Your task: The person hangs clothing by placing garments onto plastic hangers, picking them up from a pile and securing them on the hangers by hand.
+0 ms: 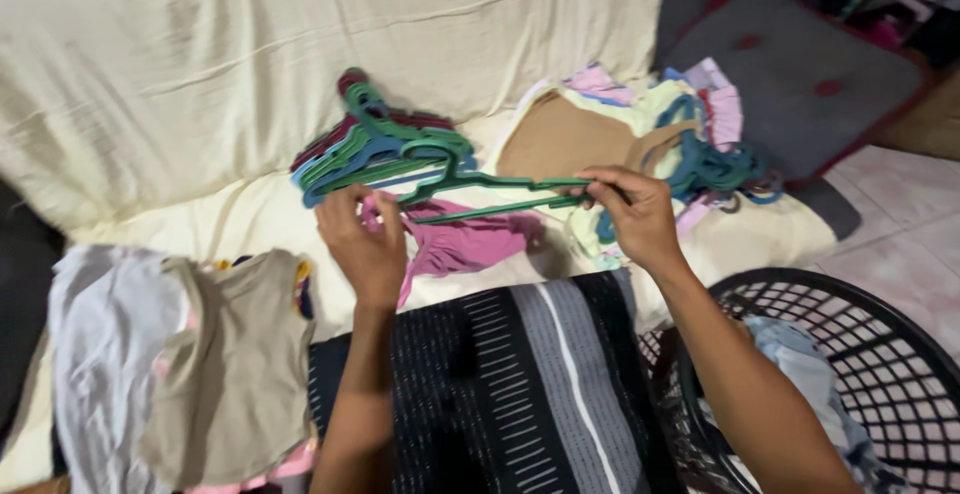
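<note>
My right hand (632, 216) grips the right end of a green plastic hanger (500, 194) held level over the sofa. My left hand (368, 239) pinches a small pink garment (462, 242) at the hanger's left side; the cloth droops below the hanger. Just behind lies a stack of green, blue and maroon hangers (375, 144) on the cream sheet. A brown garment (565, 139) lies flat beyond my right hand.
A cream sheet (200, 64) covers the sofa. Hung clothes on teal hangers (710, 154) pile at the right. Grey and white garments (170, 354) lie at left. A black striped cloth (520, 384) covers my lap. A black laundry basket (860, 374) stands at right on tile.
</note>
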